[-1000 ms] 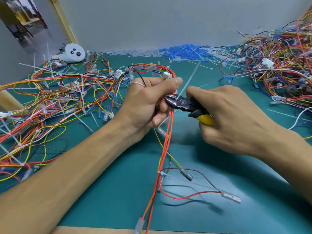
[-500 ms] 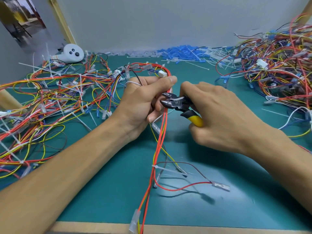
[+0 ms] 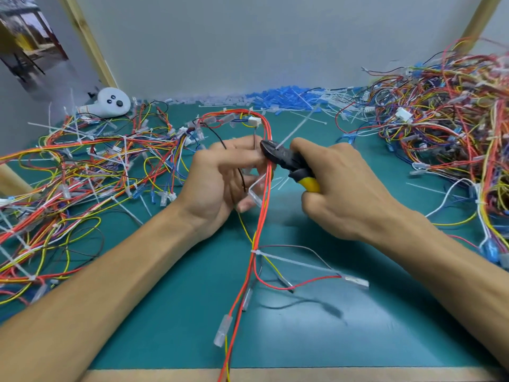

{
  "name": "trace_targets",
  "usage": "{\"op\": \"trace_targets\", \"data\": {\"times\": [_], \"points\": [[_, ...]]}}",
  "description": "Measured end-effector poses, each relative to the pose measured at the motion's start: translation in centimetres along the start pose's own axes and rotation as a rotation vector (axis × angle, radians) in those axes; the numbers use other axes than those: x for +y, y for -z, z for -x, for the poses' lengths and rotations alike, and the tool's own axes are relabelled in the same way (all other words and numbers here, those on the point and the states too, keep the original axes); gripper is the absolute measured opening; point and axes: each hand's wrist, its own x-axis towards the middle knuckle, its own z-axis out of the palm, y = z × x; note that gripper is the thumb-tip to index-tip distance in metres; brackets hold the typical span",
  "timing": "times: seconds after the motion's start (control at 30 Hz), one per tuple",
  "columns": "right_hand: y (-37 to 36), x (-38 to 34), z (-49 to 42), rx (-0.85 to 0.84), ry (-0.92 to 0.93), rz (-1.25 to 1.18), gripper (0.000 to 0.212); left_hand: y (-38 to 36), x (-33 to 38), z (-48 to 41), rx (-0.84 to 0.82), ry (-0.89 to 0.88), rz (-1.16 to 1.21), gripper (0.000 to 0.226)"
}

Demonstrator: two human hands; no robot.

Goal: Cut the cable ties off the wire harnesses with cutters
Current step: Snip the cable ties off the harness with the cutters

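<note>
A red and orange wire harness (image 3: 259,224) runs from a loop near the middle of the green mat down to the front edge. My left hand (image 3: 220,177) holds it just below the loop, its fingers loosely curled round the wires and a clear connector. My right hand (image 3: 347,188) grips the yellow-handled cutters (image 3: 289,161). Their black jaws sit against the bundle at a white cable tie (image 3: 292,132) whose tail sticks up to the right. A second white cable tie (image 3: 257,252) binds the harness lower down, its tail lying to the right.
Tangled harnesses with white ties (image 3: 82,166) cover the mat on the left. A large heap of harnesses (image 3: 446,128) fills the right. Cut blue and white tie scraps (image 3: 283,97) lie along the back wall. A white controller (image 3: 110,103) lies back left.
The cutter jaws, open half a second ago, now sit closed at the tie on the bundle. My left hand's fingers have loosened and spread, and the harness has slid a little.
</note>
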Motion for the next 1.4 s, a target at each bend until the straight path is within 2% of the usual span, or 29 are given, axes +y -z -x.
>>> {"op": "trace_targets", "data": {"times": [0.1,0.2,0.23,0.37,0.53,0.73,0.87,1.0,1.07,1.17,1.4], "points": [[-0.1,0.0,-0.2,-0.014,-0.041,0.001,0.016,0.0,0.1,0.0,-0.017,0.01,-0.002,0.024],[0.0,0.0,-0.3,-0.003,-0.068,-0.059,0.014,0.0,-0.2,0.0,0.017,-0.035,0.001,0.01],[0.0,-0.1,-0.3,0.001,-0.084,-0.113,0.013,-0.1,-0.2,0.0,0.027,-0.062,0.009,0.006],[-0.1,-0.9,-0.2,-0.048,-0.177,-0.391,0.019,-0.3,-0.2,-0.1,0.052,-0.19,-0.011,0.014],[0.5,-1.8,-0.2,-0.275,-0.302,-0.822,0.023,-0.6,0.0,-0.1,0.183,-0.347,-0.217,0.012],[1.2,-1.3,-0.7,-0.592,-0.455,-1.35,0.027,-1.4,0.0,0.2,0.275,-0.416,-0.34,0.009],[1.0,-0.6,-0.4,-0.652,-0.507,-1.566,0.041,-1.4,0.0,0.2,0.306,-0.425,-0.358,0.014],[-0.3,0.2,-0.6,-0.65,-0.488,-1.477,0.048,-1.5,-0.1,0.0,0.311,-0.441,-0.39,0.021],[-1.1,0.6,-0.7,-0.61,-0.487,-1.408,0.05,-1.5,-0.3,0.0,0.308,-0.425,-0.422,0.019],[-1.7,1.5,-0.8,-0.523,-0.491,-1.34,0.063,-1.2,-0.4,-0.1,0.318,-0.41,-0.345,0.011],[0.2,2.1,-0.7,-0.412,-0.419,-1.214,0.053,-0.3,-0.4,-0.9,0.352,-0.339,-0.228,0.011]]}}
